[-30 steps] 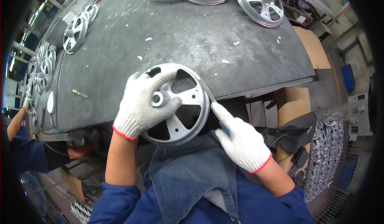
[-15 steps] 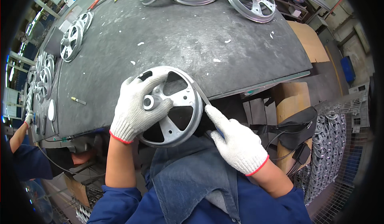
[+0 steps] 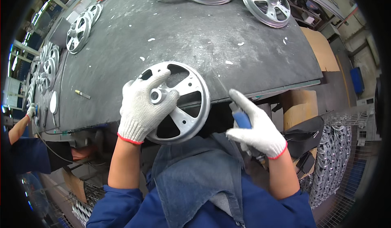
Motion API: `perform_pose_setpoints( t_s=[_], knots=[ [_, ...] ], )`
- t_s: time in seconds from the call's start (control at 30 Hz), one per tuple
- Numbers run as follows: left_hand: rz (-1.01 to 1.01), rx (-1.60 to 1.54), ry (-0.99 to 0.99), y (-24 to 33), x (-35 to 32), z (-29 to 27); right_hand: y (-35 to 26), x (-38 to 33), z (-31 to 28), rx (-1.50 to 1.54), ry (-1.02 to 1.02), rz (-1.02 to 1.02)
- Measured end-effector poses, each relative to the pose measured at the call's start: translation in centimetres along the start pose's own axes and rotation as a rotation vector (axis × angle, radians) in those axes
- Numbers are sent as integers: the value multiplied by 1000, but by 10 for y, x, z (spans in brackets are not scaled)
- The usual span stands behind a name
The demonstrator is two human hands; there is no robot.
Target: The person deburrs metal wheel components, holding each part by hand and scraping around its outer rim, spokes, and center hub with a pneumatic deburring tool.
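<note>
A silvery cast metal wheel (image 3: pixel 184 121) with spokes and a raised hub is tilted at the table's near edge. My gloved left hand (image 3: pixel 142 106) grips it on its left side, thumb and forefinger spread around the hub. Right of the wheel, my gloved right hand (image 3: pixel 262 132) holds a file with a blue handle (image 3: pixel 242 120). My forefinger lies along the file, and its thin blade, blurred, points up and left, apart from the rim. Grey fittings show beneath this hand. A dark cloth apron (image 3: pixel 191 171) covers my lap.
More metal wheels stand at the table's far edge (image 3: pixel 266 4) and left side (image 3: pixel 79 32). A marker (image 3: pixel 82 94) and white scraps lie on the dark tabletop (image 3: pixel 191 37). At far left is another person's gloved hand (image 3: pixel 30 111). A wire basket of metal parts (image 3: pixel 332 163) stands right.
My right hand has moved right with the file, whose blade has left the wheel's rim. The thumb is now spread outward. My left hand still grips the wheel; the whole view has shifted slightly.
</note>
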State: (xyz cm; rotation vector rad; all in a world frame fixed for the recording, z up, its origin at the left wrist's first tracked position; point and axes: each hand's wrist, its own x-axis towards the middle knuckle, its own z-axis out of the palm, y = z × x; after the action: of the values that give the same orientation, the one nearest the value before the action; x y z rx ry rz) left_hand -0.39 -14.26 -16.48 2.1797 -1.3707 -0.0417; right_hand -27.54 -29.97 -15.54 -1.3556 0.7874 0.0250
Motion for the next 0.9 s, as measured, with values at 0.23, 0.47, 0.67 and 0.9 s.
perform_pose_setpoints(
  t_s=[0.23,0.47,0.67,0.9],
  knots=[
    [-100,-94,-80,2,2,-5,35,22,22,-350,56,-465],
    [-28,-45,-84,-3,0,-4,1,0,38,-877,150,-184],
    [-1,26,-67,5,-1,-6,7,12,22,-328,16,-235],
    [0,-84,-71,-2,-4,-2,4,-4,29,-108,-83,-19]
  ],
)
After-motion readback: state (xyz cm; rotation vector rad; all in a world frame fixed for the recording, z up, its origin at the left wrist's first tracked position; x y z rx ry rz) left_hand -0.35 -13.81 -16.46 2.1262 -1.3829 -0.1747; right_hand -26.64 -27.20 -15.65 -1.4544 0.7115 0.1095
